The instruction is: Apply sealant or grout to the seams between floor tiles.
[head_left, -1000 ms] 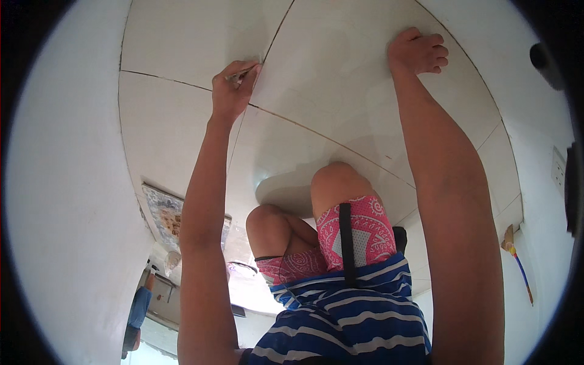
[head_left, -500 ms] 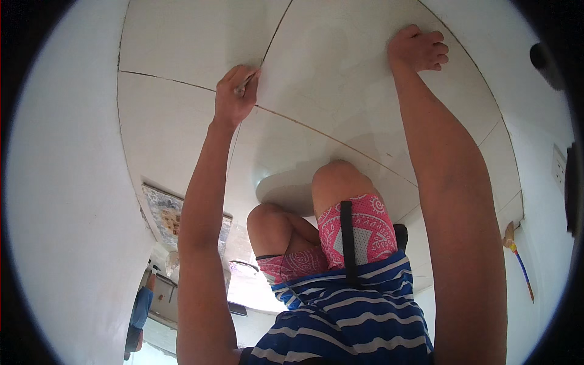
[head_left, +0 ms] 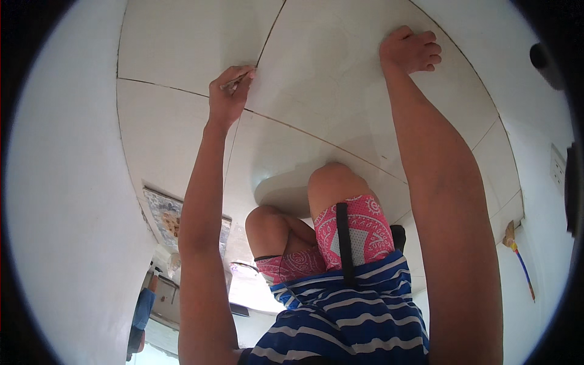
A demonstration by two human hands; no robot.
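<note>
My left hand (head_left: pixel 225 104) is closed around a thin, slender tool (head_left: pixel 233 83), its exact kind hard to make out. The fingertips sit at a dark joint (head_left: pixel 268 38) between pale floor tiles (head_left: pixel 316 79), just above where joints meet. Part of the tool lies hidden in the fingers. Farther right, my right hand (head_left: pixel 411 52) rests on the tiles with its fingers curled in, and nothing shows in it. A small brown speck (head_left: pixel 384 157) lies near the joint that runs toward the lower right.
White walls (head_left: pixel 58 182) rise at left and right. A brush or broom with a blue handle (head_left: pixel 523 271) leans at the right wall, below a socket (head_left: pixel 557 164). A stained mat or board (head_left: pixel 163 214) lies at the left. My bent knees (head_left: pixel 334 182) are on the floor before me.
The view has shifted slightly. My left hand has turned a little, and the tool now lies at a flatter slant. The right hand stays in place on the floor.
</note>
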